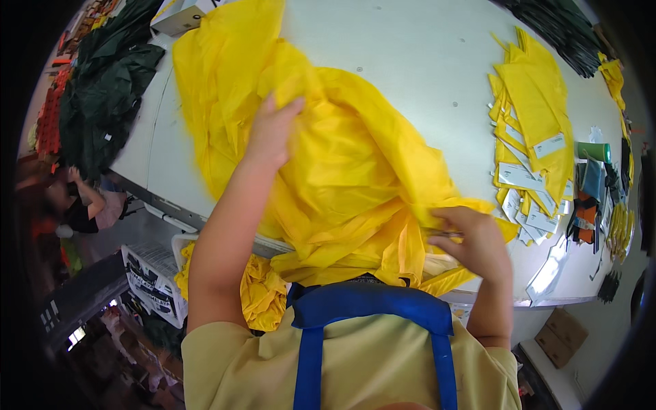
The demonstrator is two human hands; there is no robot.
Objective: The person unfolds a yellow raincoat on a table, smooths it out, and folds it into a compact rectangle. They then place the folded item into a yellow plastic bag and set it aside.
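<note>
A large, crumpled yellow garment [348, 157] of thin, shiny fabric spreads over the table in front of me and hangs past its near edge. My left hand [272, 133] grips the fabric at its left middle; hand and cloth are slightly blurred there. At the garment's lower right, my right hand [475, 239] is closed around small metal snips [445, 234], mostly hidden by the fingers. The snips' tip lies beside the yellow folds.
Flat yellow pieces with white labels [529, 150] are stacked on the table [424, 55] at right, near a green roll [594, 152] and tools. Dark green garments [102, 102] lie at left. Yellow cloth [263, 294] fills a container below the near edge. Another person [89, 201] is at far left.
</note>
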